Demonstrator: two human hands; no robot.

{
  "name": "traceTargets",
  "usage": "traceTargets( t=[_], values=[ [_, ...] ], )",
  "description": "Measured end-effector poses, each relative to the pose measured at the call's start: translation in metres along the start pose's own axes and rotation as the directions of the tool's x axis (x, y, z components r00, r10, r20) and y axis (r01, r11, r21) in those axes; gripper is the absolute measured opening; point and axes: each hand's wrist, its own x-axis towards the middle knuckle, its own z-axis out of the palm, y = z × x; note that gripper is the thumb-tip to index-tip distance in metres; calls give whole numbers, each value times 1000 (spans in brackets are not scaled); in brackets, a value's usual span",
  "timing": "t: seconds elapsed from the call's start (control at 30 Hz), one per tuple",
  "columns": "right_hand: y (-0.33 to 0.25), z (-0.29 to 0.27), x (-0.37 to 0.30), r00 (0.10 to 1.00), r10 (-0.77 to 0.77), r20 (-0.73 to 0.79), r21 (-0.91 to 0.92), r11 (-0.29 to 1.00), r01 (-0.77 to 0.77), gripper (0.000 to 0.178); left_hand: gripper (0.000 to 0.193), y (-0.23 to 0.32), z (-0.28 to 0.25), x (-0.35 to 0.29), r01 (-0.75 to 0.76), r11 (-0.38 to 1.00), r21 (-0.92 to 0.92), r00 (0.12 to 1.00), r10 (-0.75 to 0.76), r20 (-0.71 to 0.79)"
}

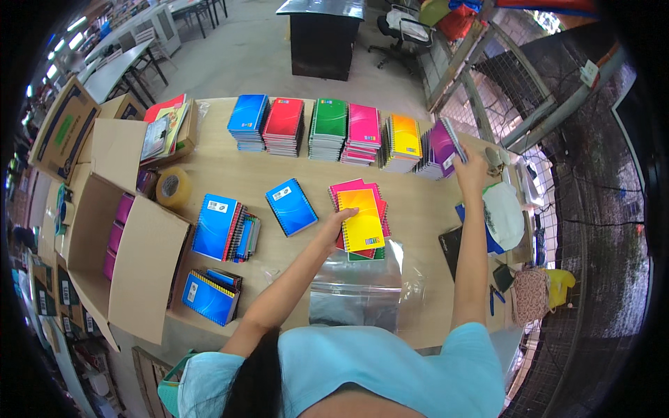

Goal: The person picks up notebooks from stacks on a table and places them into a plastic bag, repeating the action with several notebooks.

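My left hand (343, 221) grips the left edge of a yellow spiral notebook (364, 226). Beneath it lie pink notebooks (346, 187), a red one and a green notebook (368, 255), fanned unevenly. At the far right of the row, my right hand (472, 171) is closed on a purple spiral notebook (446, 143), tilted up over the purple stack (427, 166). Left of that stand stacks of yellow (404, 136), pink (363, 125), green (328, 118), red (283, 117) and blue notebooks (247, 113). A single blue notebook (291, 207) lies left of my left hand.
Clear plastic bags (355, 296) lie at the near edge. Mixed notebook piles (212, 226) sit at left, beside a tape roll (173, 187) and an open carton (150, 265). A white-and-blue bag (503, 216), a black flat item (451, 249) and a knitted pouch (529, 296) lie right.
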Motion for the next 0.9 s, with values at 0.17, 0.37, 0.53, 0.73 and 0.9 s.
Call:
traceTargets(
  t=[0.17,0.37,0.53,0.73,0.9],
  values=[
    [-109,-40,-103,998,50,43,454,889,-64,44,40,-17,-1,-12,-61,997,-50,997,63,42],
    [-98,-33,-123,716,-623,314,785,595,174,36,54,-17,4,-54,149,984,-102,962,-121,243],
    [-95,-8,-173,870,-406,279,579,794,185,35,64,-39,-4,-95,212,968,138,926,-243,287],
    [-85,-28,-219,344,-514,786,71,-476,-876,73,62,20,46,-125,-744,72,665,668,102,737],
    [-41,10,-223,554,-36,832,542,-163,-824,70,63,16,68,-72,-250,431,867,961,222,167]
  ],
)
